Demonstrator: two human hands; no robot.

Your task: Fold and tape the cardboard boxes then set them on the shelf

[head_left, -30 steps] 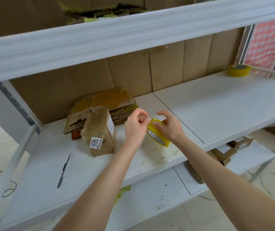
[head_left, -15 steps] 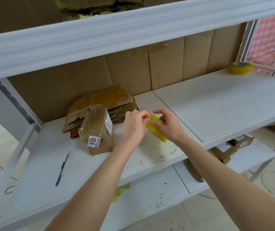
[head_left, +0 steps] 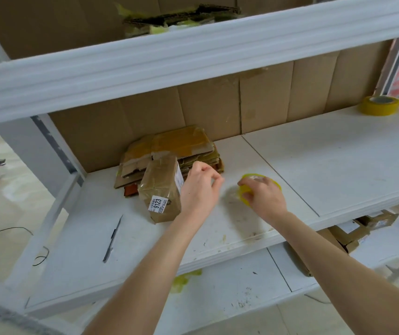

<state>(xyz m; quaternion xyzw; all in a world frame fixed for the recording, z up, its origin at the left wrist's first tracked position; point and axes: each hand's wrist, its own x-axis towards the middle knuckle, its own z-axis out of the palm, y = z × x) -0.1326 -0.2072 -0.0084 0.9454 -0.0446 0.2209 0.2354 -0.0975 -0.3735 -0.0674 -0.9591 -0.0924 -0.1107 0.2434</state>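
Head view, right hand [head_left: 265, 200] gripping tape roll [head_left: 243, 190], left hand [head_left: 199, 189] curled beside box [head_left: 161, 189], hold unclear

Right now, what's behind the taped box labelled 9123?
Behind the taped box lies a stack of flattened cardboard, a reddish piece under it. The box covers the stack's front edge.

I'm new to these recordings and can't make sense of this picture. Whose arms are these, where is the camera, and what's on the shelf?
No machine here: a person wears one camera on the head, looking down at their own bare arms. The right hand grips a yellow tape roll. The left hand has its fingertips pinched together, perhaps on a tape end; that is unclear. On the white shelf are a taped box, flattened cardboard, a slim dark tool and a second tape roll.
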